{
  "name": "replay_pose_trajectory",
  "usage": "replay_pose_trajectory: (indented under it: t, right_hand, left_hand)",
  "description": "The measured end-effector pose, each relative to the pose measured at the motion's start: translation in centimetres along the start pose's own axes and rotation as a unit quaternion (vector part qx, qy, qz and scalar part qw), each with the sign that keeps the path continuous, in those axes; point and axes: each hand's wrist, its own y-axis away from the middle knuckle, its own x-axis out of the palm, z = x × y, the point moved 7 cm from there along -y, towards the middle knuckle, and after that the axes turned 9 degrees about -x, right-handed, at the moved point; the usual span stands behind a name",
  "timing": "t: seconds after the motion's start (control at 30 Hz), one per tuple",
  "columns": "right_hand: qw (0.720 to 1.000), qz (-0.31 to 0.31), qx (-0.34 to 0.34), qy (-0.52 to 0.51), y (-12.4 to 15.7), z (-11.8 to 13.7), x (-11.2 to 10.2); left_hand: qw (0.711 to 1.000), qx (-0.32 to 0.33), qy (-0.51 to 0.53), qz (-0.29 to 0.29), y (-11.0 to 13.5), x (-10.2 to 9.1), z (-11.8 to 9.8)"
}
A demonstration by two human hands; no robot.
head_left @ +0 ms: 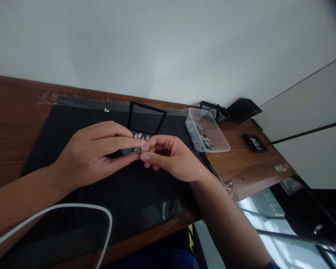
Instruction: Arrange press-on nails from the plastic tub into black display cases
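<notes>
A small black case stands on the dark mat, its framed see-through lid raised. Inside are several small shiny pieces, silvery, teal and purplish; their exact kind is too small to tell. My left hand reaches over the case from the left, with fingers above and thumb along its front, closed around it. At the case's right side, my right hand has thumb and index finger pressed together in a pinch, touching my left fingertips. Whatever lies between those right fingers is hidden. Both hands cover much of the case's base.
A clear plastic tub with many small packets is right of the hands. Black boxes stand behind it, and another small black case lies farther right. A white cable loops across the foreground; a white scrap lies near the wall.
</notes>
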Motion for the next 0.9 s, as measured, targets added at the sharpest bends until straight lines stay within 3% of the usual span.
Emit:
replay_pose_trajectory:
  t: [0.53, 0.9]
  right_hand:
    - [0.999, 0.012, 0.037, -0.022, 0.08, -0.26, 0.46]
    - [0.999, -0.002, 0.031, -0.037, 0.19, -0.14, 0.73]
  left_hand:
    - [1.000, -0.009, 0.006, -0.009, -0.12, -0.35, -0.04]
    - [0.997, -0.067, 0.013, -0.027, 0.02, -0.54, 0.48]
